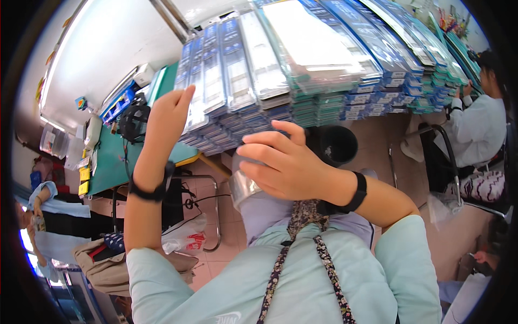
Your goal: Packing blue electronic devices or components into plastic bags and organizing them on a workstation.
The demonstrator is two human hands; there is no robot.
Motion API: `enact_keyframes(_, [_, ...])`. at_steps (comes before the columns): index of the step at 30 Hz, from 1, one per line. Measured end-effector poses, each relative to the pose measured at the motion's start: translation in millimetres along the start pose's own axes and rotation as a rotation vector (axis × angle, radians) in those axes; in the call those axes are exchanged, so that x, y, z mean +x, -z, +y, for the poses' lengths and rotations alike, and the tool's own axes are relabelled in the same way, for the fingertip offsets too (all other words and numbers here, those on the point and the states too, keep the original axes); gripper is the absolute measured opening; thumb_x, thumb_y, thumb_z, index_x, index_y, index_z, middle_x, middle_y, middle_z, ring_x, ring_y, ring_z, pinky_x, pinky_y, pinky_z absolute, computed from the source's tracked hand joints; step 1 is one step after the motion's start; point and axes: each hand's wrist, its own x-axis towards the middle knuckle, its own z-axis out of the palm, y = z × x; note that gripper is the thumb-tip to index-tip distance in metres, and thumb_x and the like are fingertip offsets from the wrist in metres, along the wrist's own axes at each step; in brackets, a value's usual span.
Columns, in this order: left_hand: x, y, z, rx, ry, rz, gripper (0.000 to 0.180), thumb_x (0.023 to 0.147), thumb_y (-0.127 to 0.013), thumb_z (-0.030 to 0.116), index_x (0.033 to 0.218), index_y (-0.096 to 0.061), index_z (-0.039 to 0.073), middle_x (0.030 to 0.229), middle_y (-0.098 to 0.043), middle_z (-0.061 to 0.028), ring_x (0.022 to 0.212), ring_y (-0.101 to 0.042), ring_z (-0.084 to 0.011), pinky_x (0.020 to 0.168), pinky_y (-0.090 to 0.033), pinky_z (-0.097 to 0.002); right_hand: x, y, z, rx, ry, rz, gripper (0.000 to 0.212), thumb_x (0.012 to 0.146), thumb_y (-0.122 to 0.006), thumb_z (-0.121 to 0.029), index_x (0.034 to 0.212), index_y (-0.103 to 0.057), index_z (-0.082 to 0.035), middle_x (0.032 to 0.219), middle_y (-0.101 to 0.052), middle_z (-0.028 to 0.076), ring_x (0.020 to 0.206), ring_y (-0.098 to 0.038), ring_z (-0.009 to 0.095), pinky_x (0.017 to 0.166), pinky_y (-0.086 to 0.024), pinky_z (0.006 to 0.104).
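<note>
Stack of flat window packs (234, 70), blue w/ clear fronts, is the landmark: several piles side by side on a green table (116, 162). Some packs toward the stack's R end have green edges; near its middle, a bright white panel (305, 32) lies on top.

L hand (168, 110) is raised by the stack's L end, back of hand toward cam. Its fingers curl away, one digit sticking up past the rest; can't tell if they pinch anything, tips partly hidden. R hand (286, 162) is in front of the stack's near side, fingers bent & slightly spread, one lifted apart from the others. Clear plastic piece (245, 189), shiny & curved, sits below the stack's near edge, partly behind the R fingers; can't tell whether they grip it or just overlap it in view. Both wrists wear black bands.

Black round bin (339, 146) is below the stack's near edge, just R of the R hand. L of the stack, on the table: black ring-shaped item (135, 121), blue tray (117, 105), yellow blocks (83, 181) farther off nr the table edge. White plastic bag (186, 237) w/ red print & beige jacket (105, 264) are lower, on the stack's L side. Co-worker in white top (480, 127) sits beyond the stack's R end; another person w/ blue sleeves (46, 191) is well L of it.
</note>
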Motion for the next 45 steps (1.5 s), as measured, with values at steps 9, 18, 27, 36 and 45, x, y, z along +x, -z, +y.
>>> enact_keyframes(9, [-124.9, -53.5, 87.3, -1.639, 0.281, -0.857, 0.106, 0.076, -0.008, 0.083, 0.115, -0.053, -0.005, 0.108, -0.06, -0.0119, 0.103, -0.055, -0.02, 0.09, -0.041, -0.0297, -40.1, 23.9, -23.6, -0.199, 0.05, 0.253, 0.024, 0.077, -0.066, -0.026, 0.1, -0.059, -0.024, 0.114, -0.053, -0.006, 0.108, -0.054, 0.017, 0.101, -0.028, 0.0475])
enact_keyframes(18, [-126.1, -119.3, 125.7, -1.657, 0.503, -1.013, 0.088, 0.089, -0.014, 0.068, 0.135, -0.032, -0.004, 0.134, -0.042, -0.0142, 0.126, -0.04, -0.0222, 0.108, -0.028, -0.0365, -96.0, 62.0, 0.0, 0.05, -0.131, -0.183, 0.026, 0.073, -0.057, -0.015, 0.098, -0.059, -0.007, 0.101, -0.055, 0.004, 0.108, -0.053, 0.022, 0.099, -0.04, 0.0398])
enact_keyframes(27, [-131.2, -160.5, 116.5, -1.717, 0.513, -1.134, 0.062, 0.097, -0.025, 0.051, 0.126, -0.042, -0.002, 0.123, -0.047, -0.0101, 0.115, -0.046, -0.0183, 0.101, -0.035, -0.0362, -132.6, 62.1, 3.3, 0.1, -0.343, -0.274, 0.021, 0.071, -0.059, -0.012, 0.09, -0.059, -0.002, 0.102, -0.057, 0.006, 0.098, -0.056, 0.022, 0.098, -0.044, 0.0445])
enact_keyframes(36, [-140.2, -166.3, 102.1, -1.669, 0.604, -1.092, 0.044, 0.097, -0.042, 0.04, 0.119, -0.05, 0.003, 0.115, -0.053, -0.0041, 0.107, -0.05, -0.0141, 0.095, -0.038, -0.0325, -147.9, 51.0, 2.4, 0.088, -0.278, -0.205, 0.019, 0.074, -0.06, -0.006, 0.091, -0.063, 0.003, 0.097, -0.061, 0.012, 0.089, -0.06, 0.025, 0.092, -0.048, 0.0454])
enact_keyframes(45, [-79.0, -52.0, 86.4, -0.042, -0.501, -0.17, 0.053, 0.076, -0.069, 0.023, 0.122, -0.051, 0.005, 0.123, -0.053, -0.0158, 0.114, -0.05, -0.0317, 0.096, -0.04, -0.0377, -162.9, 49.9, 12.8, 0.096, -0.444, -0.018, 0.01, 0.074, -0.067, 0.001, 0.084, -0.062, 0.001, 0.083, -0.061, 0.011, 0.077, -0.062, 0.025, 0.086, -0.052, 0.0436])
